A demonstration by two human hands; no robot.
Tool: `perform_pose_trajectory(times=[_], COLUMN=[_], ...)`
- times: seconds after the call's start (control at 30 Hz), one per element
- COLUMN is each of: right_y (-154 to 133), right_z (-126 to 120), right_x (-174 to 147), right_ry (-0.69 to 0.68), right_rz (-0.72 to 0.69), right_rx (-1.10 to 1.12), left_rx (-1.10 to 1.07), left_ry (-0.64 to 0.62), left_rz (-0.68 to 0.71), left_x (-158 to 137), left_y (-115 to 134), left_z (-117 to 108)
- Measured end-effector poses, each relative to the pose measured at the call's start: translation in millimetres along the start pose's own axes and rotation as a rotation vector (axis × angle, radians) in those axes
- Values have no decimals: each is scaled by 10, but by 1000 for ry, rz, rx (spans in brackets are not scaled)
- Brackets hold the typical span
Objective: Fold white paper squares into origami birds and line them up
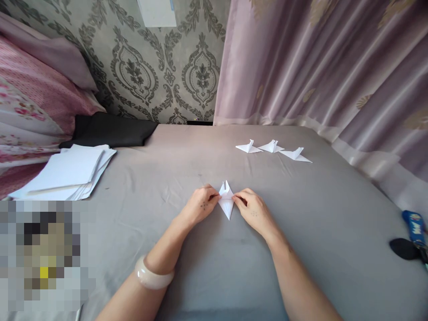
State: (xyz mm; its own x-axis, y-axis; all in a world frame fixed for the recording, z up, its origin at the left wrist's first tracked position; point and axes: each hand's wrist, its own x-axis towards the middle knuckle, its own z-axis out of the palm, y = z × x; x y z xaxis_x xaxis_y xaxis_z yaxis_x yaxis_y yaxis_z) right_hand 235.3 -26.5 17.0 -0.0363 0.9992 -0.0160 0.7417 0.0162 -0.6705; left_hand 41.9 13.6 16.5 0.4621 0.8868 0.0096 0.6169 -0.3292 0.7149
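Note:
A small piece of folded white paper [227,206], shaped like a diamond with two narrow points at its far end, lies between my hands at the middle of the grey cloth. My left hand [202,203] pinches its left corner between thumb and fingers. On the opposite corner, my right hand [252,207] pinches the paper in the same way. A crease runs across the paper between the two grips. Farther back on the right rest three finished-looking folded paper cranes [273,146] in a row, their wings spread. A pale bangle [154,274] circles my left wrist.
A stack of white paper sheets [67,167] lies at the left, in front of a folded black cloth [110,129]. Curtains [301,67] border the back right. A blue packet [413,225] and a dark rounded object [404,248] sit at the right edge. The lower left is pixelated.

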Motion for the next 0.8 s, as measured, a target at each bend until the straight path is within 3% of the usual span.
perform_pose_trajectory(times=[0.4,0.8], right_y=[42,10], right_z=[94,115], right_x=[75,97], right_ry=[74,89], right_rz=[129,136], right_rx=[13,-64], left_rx=[9,55], left_ry=[75,93], left_rz=[-81,-84], left_x=[35,41], left_y=[33,2], left_z=[66,141])
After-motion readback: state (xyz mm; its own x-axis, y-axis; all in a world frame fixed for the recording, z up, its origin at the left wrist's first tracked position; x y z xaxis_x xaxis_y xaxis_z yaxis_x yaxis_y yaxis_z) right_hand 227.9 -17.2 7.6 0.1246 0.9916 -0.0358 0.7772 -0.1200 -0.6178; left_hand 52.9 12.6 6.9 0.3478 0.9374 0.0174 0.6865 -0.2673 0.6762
